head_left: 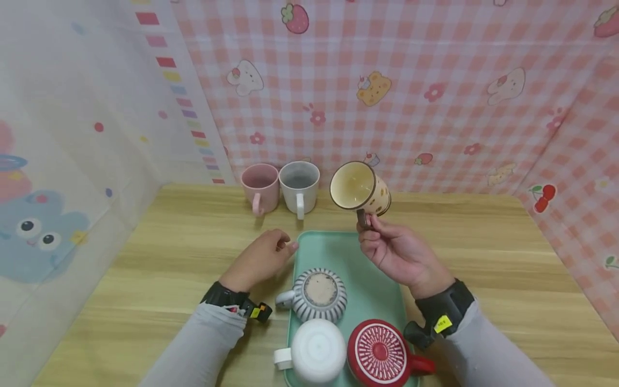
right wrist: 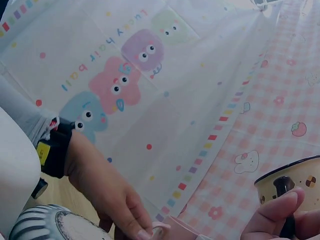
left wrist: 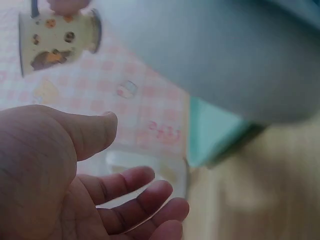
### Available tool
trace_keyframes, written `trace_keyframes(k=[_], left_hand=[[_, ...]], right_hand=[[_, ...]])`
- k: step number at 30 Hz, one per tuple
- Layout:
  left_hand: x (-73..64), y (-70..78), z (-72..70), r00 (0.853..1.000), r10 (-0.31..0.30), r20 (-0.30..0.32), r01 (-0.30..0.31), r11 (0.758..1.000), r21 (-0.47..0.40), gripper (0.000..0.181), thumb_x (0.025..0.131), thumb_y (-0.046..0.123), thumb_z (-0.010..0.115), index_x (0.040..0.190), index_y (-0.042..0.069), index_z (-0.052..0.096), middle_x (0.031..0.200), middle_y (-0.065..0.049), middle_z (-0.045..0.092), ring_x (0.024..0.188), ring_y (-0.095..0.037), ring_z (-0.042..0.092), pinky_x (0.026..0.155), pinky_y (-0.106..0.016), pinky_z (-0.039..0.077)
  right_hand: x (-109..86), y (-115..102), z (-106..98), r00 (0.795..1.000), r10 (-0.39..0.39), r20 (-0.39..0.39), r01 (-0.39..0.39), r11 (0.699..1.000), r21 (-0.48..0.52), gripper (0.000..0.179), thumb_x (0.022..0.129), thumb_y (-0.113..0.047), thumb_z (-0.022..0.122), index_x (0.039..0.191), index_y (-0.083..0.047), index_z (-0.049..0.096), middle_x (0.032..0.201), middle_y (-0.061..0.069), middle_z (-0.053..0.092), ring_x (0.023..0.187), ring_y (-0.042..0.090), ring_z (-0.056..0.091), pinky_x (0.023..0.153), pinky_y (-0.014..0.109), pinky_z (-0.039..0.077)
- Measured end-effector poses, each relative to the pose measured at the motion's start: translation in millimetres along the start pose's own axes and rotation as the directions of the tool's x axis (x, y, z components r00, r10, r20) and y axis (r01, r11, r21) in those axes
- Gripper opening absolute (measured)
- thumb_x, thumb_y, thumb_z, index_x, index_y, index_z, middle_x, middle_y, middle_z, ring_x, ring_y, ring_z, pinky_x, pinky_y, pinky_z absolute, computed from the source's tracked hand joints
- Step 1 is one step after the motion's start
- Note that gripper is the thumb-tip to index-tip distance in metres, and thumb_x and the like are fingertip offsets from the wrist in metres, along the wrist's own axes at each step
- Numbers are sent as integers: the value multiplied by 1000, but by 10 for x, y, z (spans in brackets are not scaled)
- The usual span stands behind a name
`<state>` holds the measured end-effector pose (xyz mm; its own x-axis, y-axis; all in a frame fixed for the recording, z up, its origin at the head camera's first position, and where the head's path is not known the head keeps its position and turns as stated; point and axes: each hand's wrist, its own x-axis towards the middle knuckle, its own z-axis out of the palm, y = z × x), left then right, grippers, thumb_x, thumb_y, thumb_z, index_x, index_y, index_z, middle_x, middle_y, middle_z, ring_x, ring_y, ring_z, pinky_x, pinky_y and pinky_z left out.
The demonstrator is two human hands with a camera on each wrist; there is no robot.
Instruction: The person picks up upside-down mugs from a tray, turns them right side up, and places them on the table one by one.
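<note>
My right hand (head_left: 398,255) pinches the dark brown handle of a cream mug (head_left: 353,185) with brown spots. The mug is off the table, tilted so that its mouth faces me. In the left wrist view this spotted mug (left wrist: 55,42) shows at the top left. My left hand (head_left: 261,258) holds nothing, its fingers loosely bent, beside the left edge of the green tray (head_left: 377,285). Upside down on that tray are a grey-and-white striped cup (head_left: 319,293), a white mug (head_left: 316,349) and a red mug (head_left: 379,352).
A pink mug (head_left: 261,188) and a light grey mug (head_left: 299,185) stand upright, side by side, at the back of the wooden table (head_left: 159,258). Behind them hangs a pink checked cloth (head_left: 300,102); a white printed cloth (head_left: 82,107) hangs on the left.
</note>
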<state>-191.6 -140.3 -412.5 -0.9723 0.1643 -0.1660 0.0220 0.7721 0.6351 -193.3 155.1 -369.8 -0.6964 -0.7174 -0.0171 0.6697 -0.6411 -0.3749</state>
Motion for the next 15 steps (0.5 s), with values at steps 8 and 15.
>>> trace_keyframes(k=[8, 15], left_hand=[[-178, 315, -117, 977, 214, -18, -214, 969, -121, 29, 108, 38, 56, 127, 19, 66, 123, 0, 67, 112, -19, 63, 102, -46, 53], [-311, 650, -167, 951, 303, 58, -271, 910, -314, 34, 108, 35, 56, 136, 17, 63, 129, -2, 68, 118, -20, 64, 102, -48, 53]], right_hand=[[-11, 45, 4, 1000, 4, -22, -6, 992, -124, 36, 114, -18, 33, 109, -5, 66, 99, 1, 62, 79, 10, 57, 74, 20, 49], [-2, 94, 27, 1000, 7, 19, -4, 986, -168, 38, 114, -16, 33, 109, -5, 69, 99, 1, 66, 82, 10, 61, 77, 19, 53]])
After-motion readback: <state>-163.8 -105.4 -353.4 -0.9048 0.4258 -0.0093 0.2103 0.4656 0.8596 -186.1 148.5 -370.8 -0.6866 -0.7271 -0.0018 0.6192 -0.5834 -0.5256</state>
